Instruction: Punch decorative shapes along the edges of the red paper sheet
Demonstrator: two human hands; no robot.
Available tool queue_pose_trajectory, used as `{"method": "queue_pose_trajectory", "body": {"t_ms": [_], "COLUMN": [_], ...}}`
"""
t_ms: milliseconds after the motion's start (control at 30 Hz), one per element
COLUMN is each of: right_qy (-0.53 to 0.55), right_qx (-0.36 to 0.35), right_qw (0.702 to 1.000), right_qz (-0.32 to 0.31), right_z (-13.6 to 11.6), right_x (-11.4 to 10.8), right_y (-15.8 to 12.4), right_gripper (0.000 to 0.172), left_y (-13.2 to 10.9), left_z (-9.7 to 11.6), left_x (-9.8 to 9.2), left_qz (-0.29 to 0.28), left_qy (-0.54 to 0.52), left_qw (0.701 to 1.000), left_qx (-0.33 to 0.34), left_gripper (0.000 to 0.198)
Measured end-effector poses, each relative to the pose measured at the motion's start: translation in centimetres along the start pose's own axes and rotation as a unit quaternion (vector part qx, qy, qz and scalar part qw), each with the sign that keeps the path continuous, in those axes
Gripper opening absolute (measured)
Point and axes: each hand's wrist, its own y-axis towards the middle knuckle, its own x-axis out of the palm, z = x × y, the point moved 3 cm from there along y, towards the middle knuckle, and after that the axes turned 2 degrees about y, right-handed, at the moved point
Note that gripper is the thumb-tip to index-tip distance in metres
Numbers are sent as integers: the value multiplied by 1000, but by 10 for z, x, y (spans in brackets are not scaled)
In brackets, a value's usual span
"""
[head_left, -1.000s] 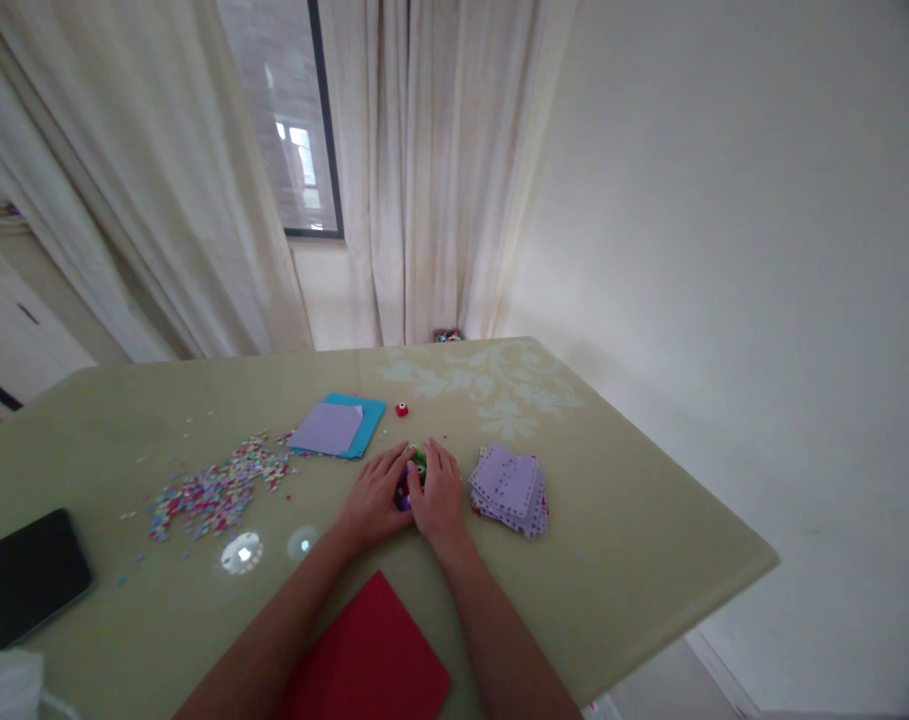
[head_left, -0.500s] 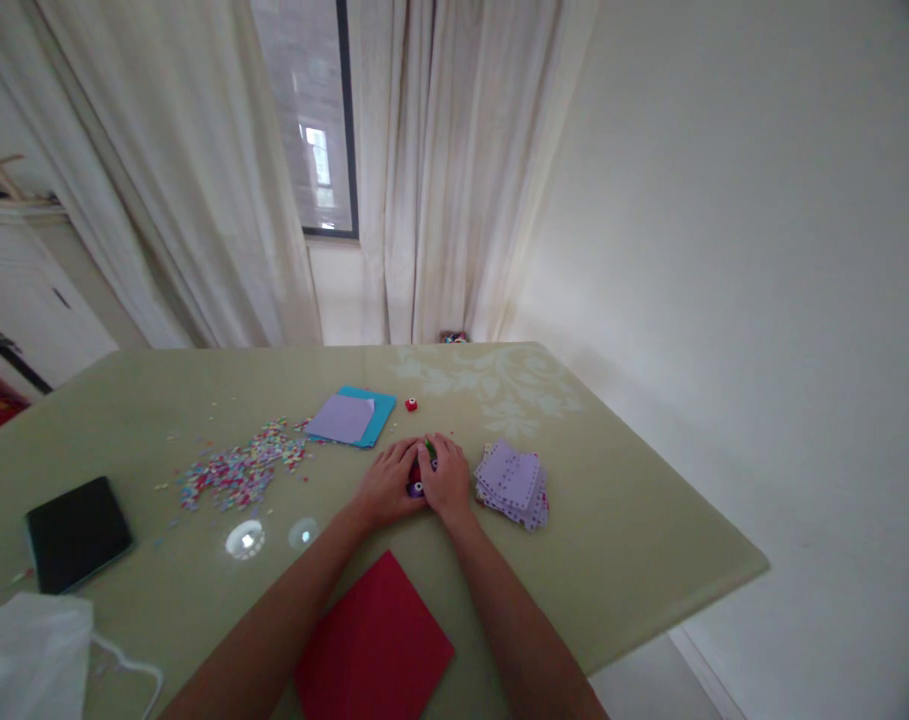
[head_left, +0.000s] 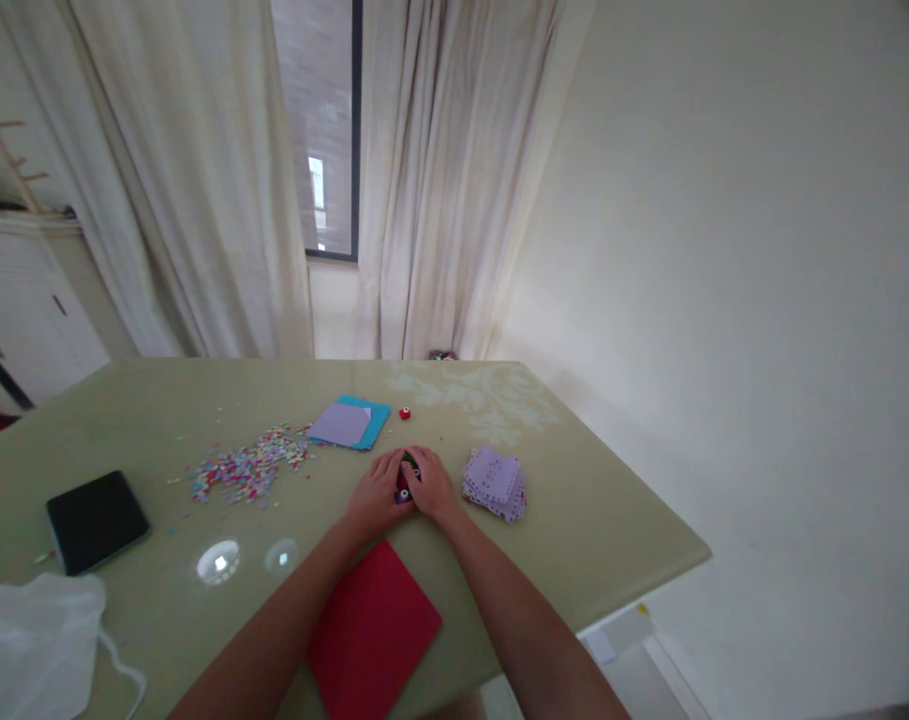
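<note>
The left hand and right hand cup small colourful pieces on the table — red, green and purple show between them. A red sheet lies nearer the camera. Perforated lilac squares sit stacked just right of the hands; scattered coloured bits and a black flat object lie to the left.

Muted, even light here, and the white wall fades from pale beside the curtains to grey, its top-right corner dark! 2 round glares flare on the glossy tabletop; 1 small bright patch lights the window. Haze softens everything: the eyed pieces and scattered coloured bits blur, while wide-angle stretch slants the left-hand edge.
</note>
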Motion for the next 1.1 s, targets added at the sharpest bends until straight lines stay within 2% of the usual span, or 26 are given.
{"method": "queue_pose_trajectory", "body": {"t_ms": [133,233,367,500,600,667,800,867,1000,1067,1100], "right_qy": [-10,-11,0,10,12,18,88,136,192,192,187], "right_qx": [-44,-82,-133,-173,-188,-195,-195,-163,-56,-31,-41], "right_qw": [998,993,982,975,973,972,970,972,979,981,982], "right_qz": [-48,-87,-130,-138,-131,-130,-118,-100,-34,-4,-6], "right_z": [-16,-39,-78,-115,-132,-136,-130,-126,-120,-121,-123], "right_x": [12,32,68,102,121,128,128,123,111,99,89], "right_y": [-1,2,13,30,42,48,52,53,51,41,32], "right_gripper": [41,43,43,44,42,41,49,51,48,48,49], "left_y": [-23,-46,-77,-98,-105,-105,-100,-99,-98,-97,-97], "left_z": [-2,-15,-45,-84,-109,-117,-112,-105,-97,-95,-94], "left_x": [-9,-25,-55,-83,-93,-94,-93,-95,-100,-105,-109], "left_qz": [26,47,76,83,107,125,136,131,124,137,149], "left_qy": [26,67,133,151,143,134,118,113,116,117,114], "left_qw": [998,994,981,972,966,964,961,961,966,967,967], "left_qx": [-43,-76,-116,-160,-186,-193,-211,-214,-196,-182,-173], "left_gripper": [74,73,72,72,70,73,78,78,83,78,73]}}
